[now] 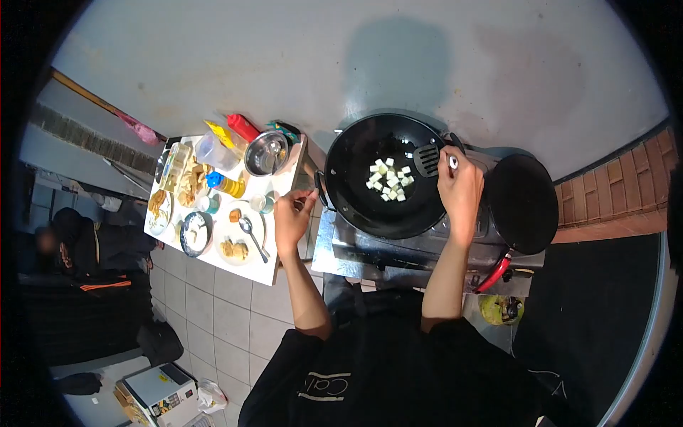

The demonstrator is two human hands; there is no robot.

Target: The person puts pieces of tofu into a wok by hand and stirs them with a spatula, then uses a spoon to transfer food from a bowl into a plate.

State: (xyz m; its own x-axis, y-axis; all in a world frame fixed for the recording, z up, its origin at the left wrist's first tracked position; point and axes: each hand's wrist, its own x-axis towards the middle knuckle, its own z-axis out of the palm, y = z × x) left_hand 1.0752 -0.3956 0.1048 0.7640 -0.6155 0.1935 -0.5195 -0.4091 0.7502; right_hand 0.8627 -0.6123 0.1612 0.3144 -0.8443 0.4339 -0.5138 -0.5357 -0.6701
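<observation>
A black wok (384,220) sits on the stove, with small white cubes (390,179) gathered near its middle. My right hand (461,183) is closed around the handle of a black slotted turner (427,161). The turner's head is inside the wok, to the right of the cubes. At the wok's left side, my left hand (293,217) has its fingers bent with the fingertips at the wok's side handle (321,190), seemingly gripping it. What the cubes are, I cannot make out.
Right of the wok lies a black frying pan (525,203) with a red handle. A white table (270,267) on the left bears a steel bowl (266,154), a yellow bottle (231,186), a red bottle (242,127) and plates of food. Another person (107,242) is at the far left.
</observation>
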